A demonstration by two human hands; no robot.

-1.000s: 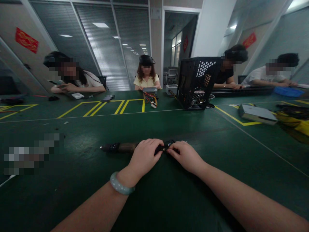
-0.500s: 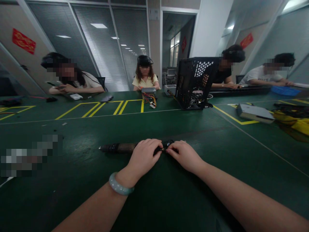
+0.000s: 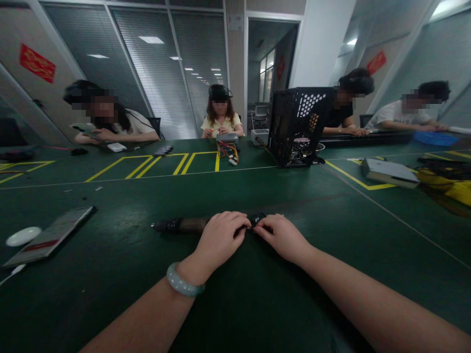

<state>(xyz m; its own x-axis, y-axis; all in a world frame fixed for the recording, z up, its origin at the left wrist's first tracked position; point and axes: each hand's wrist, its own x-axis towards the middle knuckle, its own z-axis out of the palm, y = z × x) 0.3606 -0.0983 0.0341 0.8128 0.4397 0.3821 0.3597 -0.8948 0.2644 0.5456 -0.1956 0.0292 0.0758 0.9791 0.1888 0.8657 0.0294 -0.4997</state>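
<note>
An electric screwdriver (image 3: 191,225) with a dark grip and a pointed bit lies on the green table, its tip to the left. My left hand (image 3: 223,236) is closed over its rear end, thumb and fingers curled together. Right beside it, my right hand (image 3: 281,236) pinches at the end of a black cable (image 3: 259,217), which loops up behind the fingertips. Both sets of fingertips almost meet at the screwdriver's tail. The small part between them is mostly hidden.
A phone (image 3: 55,235) and a white computer mouse (image 3: 24,236) lie at the left. Across the table stand a black computer case (image 3: 300,127) and a power supply (image 3: 228,139) with loose wires. A grey box (image 3: 390,172) sits at the right. Several people sit opposite.
My fingertips have shifted slightly, and the metallic bit seen between them is now more covered. The screwdriver stays in place. Across the table, a person's hands have risen above the power supply.
</note>
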